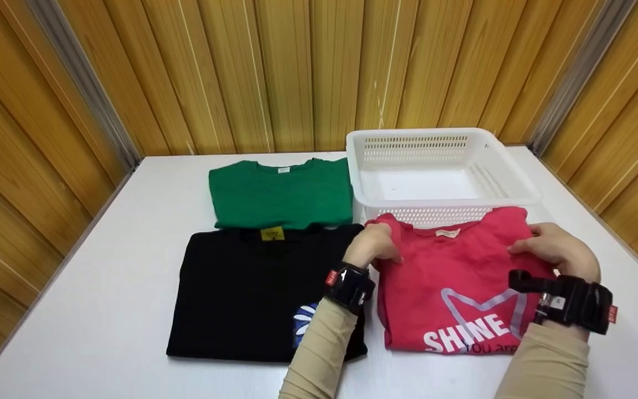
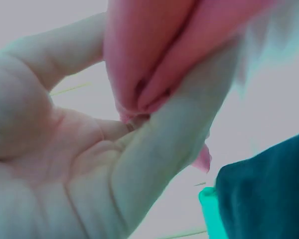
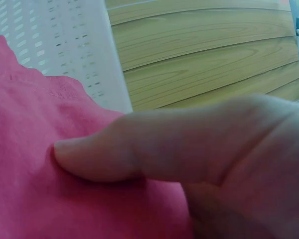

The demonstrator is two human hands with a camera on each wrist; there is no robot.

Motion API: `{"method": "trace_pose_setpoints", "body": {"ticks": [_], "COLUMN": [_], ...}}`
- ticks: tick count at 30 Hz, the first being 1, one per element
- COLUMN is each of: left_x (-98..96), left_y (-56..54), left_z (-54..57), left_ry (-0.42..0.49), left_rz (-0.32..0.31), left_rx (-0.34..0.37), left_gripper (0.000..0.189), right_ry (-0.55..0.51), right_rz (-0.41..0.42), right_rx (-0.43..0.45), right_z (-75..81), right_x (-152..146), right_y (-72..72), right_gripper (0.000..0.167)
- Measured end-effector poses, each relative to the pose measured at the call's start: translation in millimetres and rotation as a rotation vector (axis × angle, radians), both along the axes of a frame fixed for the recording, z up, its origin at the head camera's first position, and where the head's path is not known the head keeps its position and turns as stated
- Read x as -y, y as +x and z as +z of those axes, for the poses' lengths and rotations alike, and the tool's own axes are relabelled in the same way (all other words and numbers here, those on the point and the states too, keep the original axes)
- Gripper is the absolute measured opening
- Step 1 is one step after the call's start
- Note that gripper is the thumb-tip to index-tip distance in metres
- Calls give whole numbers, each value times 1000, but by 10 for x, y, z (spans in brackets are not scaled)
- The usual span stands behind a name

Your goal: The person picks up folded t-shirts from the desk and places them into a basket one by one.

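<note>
A folded red T-shirt (image 1: 430, 271) with a star outline and "SHINE" lettering is in front of the basket, its collar toward the back. My left hand (image 1: 373, 244) pinches its left side near the shoulder; in the left wrist view the folded red edge (image 2: 144, 59) lies between thumb and fingers. On the opposite side my right hand (image 1: 560, 249) grips the shirt's right edge. Its thumb (image 3: 99, 154) presses on the red cloth in the right wrist view, with the other fingers hidden beneath. Left of it lies a folded black T-shirt (image 1: 241, 293), partly behind my left forearm.
Behind the red shirt stands a white perforated plastic basket (image 1: 443, 203). A folded green T-shirt (image 1: 280, 194) lies at the back, beside the basket and behind the black shirt. The white table (image 1: 103, 277) is bounded by wood-patterned walls (image 1: 286, 72).
</note>
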State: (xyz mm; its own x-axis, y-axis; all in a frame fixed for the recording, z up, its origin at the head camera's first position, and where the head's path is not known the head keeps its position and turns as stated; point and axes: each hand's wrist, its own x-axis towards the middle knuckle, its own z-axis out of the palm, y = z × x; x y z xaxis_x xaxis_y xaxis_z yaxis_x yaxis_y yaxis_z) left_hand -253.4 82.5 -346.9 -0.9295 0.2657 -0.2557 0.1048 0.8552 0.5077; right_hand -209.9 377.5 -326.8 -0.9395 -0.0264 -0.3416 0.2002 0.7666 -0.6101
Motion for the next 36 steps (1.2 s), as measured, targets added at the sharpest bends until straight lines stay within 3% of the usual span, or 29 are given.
{"method": "trace_pose_setpoints", "body": {"ticks": [8,14,21,36], "left_x": [121,223,309,422], "left_y": [60,121,201,254], "left_z": [186,324,468,603], "left_ry": [-15,32,76,150], "left_rz": [-59,-45,-43,-3], "left_rx": [-33,-32,-61,-187], "left_gripper": [30,33,32,51], "right_ry": [0,22,-66,-79], "right_rz": [11,13,-68,-169], "right_rx": [-63,-155,-260,-490], "right_z": [113,160,227,289], "right_x": [7,14,39,145], "right_y": [98,155,195,198], "right_gripper": [56,57,56,50]}}
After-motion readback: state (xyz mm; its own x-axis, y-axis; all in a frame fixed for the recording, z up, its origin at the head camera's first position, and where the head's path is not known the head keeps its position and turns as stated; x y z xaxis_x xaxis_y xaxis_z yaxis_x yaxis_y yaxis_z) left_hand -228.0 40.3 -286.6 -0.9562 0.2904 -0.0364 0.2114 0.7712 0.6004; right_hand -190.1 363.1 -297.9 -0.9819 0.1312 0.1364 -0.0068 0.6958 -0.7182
